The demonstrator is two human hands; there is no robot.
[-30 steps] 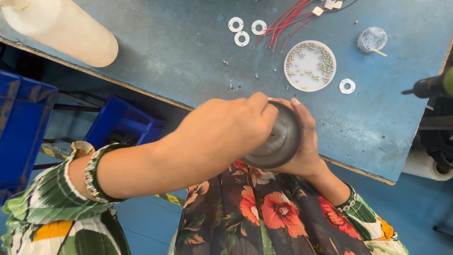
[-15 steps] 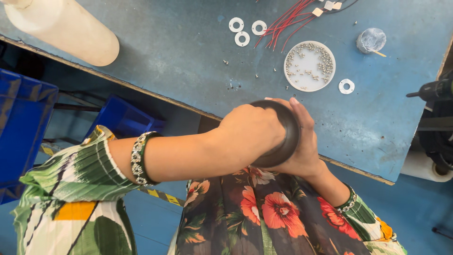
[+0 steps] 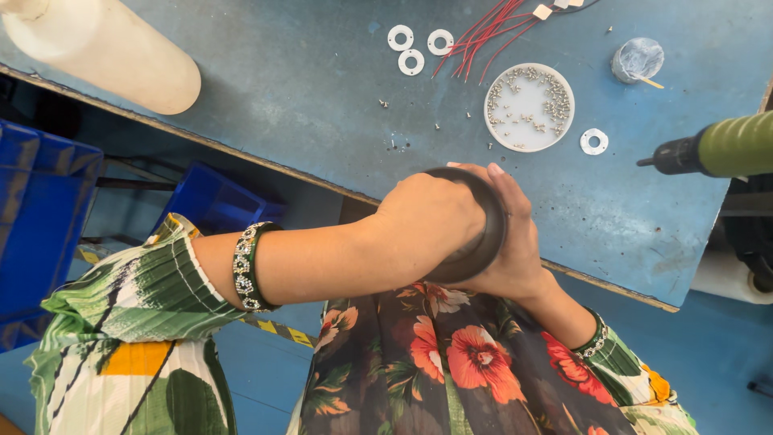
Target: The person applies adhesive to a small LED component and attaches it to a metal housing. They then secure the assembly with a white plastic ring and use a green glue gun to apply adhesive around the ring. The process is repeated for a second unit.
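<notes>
Both your hands clasp the dark round metal part (image 3: 475, 242) at the workbench's near edge (image 3: 266, 157): left hand (image 3: 431, 221) over the top, right hand (image 3: 515, 250) cupping beneath. The white round dish of small screws (image 3: 529, 108) and green-handled power driver (image 3: 713, 149) lie untouched; fastening looks undone. Since half a second ago, your left forearm has swung outward and the driver has edged further into view.

My left hand (image 3: 431, 221) has slid further over the dark round part (image 3: 475, 234), hiding its shiny face; a green power tool (image 3: 721, 149) has come into view at the right.
</notes>
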